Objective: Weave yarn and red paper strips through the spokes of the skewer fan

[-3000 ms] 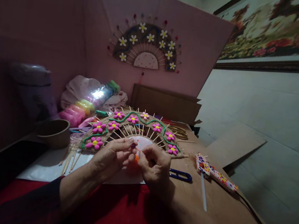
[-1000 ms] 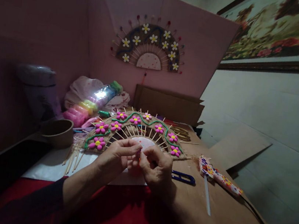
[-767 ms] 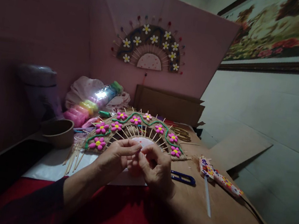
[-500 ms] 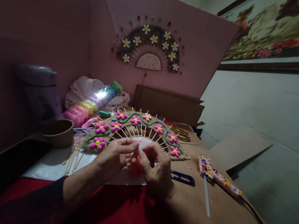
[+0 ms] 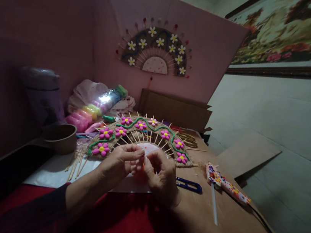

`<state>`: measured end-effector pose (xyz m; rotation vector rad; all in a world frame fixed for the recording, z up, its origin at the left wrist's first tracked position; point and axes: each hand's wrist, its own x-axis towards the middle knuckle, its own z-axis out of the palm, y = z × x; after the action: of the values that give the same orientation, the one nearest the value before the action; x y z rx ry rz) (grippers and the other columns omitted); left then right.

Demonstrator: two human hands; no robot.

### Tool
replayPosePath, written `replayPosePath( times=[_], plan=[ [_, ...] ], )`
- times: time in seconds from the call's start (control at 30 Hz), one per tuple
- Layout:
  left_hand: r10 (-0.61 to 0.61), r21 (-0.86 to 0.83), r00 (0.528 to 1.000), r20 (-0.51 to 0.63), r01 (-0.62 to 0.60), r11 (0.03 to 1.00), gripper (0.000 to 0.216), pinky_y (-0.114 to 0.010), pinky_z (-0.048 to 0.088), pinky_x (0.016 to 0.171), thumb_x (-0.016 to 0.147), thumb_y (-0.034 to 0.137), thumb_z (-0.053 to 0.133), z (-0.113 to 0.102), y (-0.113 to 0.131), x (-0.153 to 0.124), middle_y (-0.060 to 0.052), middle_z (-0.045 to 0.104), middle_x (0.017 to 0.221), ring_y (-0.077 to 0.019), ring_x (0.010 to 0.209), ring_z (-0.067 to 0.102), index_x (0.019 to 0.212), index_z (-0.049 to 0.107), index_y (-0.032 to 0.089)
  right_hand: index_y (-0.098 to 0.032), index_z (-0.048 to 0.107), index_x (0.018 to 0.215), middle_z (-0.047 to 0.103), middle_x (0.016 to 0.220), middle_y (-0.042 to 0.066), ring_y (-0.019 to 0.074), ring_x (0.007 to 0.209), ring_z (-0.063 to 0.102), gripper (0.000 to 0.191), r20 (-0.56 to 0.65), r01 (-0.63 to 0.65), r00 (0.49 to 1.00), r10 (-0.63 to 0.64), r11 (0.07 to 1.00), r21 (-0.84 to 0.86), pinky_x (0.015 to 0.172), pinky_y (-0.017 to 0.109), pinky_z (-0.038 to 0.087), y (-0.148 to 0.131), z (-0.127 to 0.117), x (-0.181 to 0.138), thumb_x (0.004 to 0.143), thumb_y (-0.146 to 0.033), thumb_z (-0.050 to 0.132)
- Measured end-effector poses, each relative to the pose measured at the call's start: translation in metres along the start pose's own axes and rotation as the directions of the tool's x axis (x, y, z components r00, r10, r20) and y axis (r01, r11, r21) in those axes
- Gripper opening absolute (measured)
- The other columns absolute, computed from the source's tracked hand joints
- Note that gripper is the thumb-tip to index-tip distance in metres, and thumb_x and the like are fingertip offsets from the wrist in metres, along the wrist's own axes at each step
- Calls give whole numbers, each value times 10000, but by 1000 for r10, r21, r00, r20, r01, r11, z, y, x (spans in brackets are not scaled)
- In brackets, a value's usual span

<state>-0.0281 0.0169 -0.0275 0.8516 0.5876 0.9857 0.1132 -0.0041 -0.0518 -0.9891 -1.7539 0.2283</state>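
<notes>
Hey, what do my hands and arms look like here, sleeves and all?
Your left hand and right hand are bare: no gloves, and no rings or watch that I can see. A dark sleeve, navy or black, ends partway along your left forearm. Your right forearm shows no sleeve along its clearly visible length.

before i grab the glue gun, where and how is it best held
Probably take the glue gun by its handle, coming from above and the right: it lies flat, its handle pointing rightward, while the glue stick juts toward the camera, apart from that grip.
</notes>
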Motion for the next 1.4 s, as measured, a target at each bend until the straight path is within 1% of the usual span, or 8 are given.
replayPosePath(
  times=[0.17, 0.33, 0.5, 0.77, 0.97, 1.13, 1.23, 1.4],
  plan=[
    [2, 5, 999, -35, -2, 1000, 234, -177, 397, 476, 604, 202, 791, -2, 0, 1, -6, 570, 589, -68, 488, 519, 674, 588, 109, -190, 519, 813, 523, 567, -36, 101, 475, 465, 33, -23, 11, 1000, -12, 999, -32, 477, 227, 359, -2, -1, 1, 808, -211, 544],
    [6, 37, 998, -56, -4, 999, 268, -197, 434, 514, 587, 173, 790, -3, 0, 1, -28, 617, 686, -93, 551, 568, 775, 608, 114, -188, 525, 975, 559, 624, -24, 120, 535, 503, 186, 22, 14, 1000, -12, 998, -68, 512, 233, 394, -3, 0, 1, 792, -200, 554],
    [11, 71, 998, -58, -7, 997, 297, -220, 445, 512, 584, 180, 788, -1, -1, -2, -40, 634, 765, -109, 573, 576, 819, 614, 132, -197, 560, 945, 619, 691, 13, 137, 574, 526, 140, 44, 27, 999, -23, 994, -104, 543, 254, 422, -1, 1, 1, 807, -216, 553],
    [69, 116, 996, -56, -62, 991, 221, -206, 417, 528, 683, 295, 736, 1, 2, -4, -46, 616, 683, -96, 570, 551, 720, 638, 100, -201, 561, 1019, 669, 880, 60, 144, 662, 593, 176, 0, 14, 1000, -14, 999, 34, 600, 268, 471, -1, 0, 3, 845, -227, 545],
    [226, 309, 970, -91, -188, 932, 280, -213, 410, 464, 657, 347, 754, 4, 1, -5, -31, 614, 612, -100, 493, 532, 685, 620, 103, -184, 564, 964, 567, 617, -10, 118, 508, 491, 149, 14, -27, 1000, 27, 1000, -6, 504, 241, 405, -2, 0, 2, 841, -267, 554],
    [358, 509, 928, -105, -259, 821, 309, -216, 402, 403, 693, 398, 700, 5, 0, -3, -4, 570, 537, -107, 438, 503, 617, 567, 130, -183, 569, 921, 534, 594, -20, 110, 499, 457, 130, 43, -18, 999, 19, 1000, -13, 481, 234, 366, -5, -1, 2, 847, -286, 542],
    [416, 587, 905, -86, -291, 756, 295, -220, 416, 437, 749, 405, 643, 3, -2, 0, 8, 548, 569, -110, 479, 510, 641, 553, 146, -189, 564, 891, 516, 577, -30, 107, 496, 441, 99, 37, -2, 999, 3, 1000, -26, 471, 230, 347, -5, -1, 3, 844, -273, 541],
    [511, 609, 856, -75, -367, 703, 280, -222, 402, 476, 802, 404, 586, 1, -2, -1, 3, 552, 635, -108, 523, 486, 669, 547, 161, -191, 562, 858, 525, 597, -29, 108, 507, 460, 66, 25, -5, 1000, 6, 999, -41, 484, 233, 360, -4, 0, 4, 826, -248, 552]
  ],
)
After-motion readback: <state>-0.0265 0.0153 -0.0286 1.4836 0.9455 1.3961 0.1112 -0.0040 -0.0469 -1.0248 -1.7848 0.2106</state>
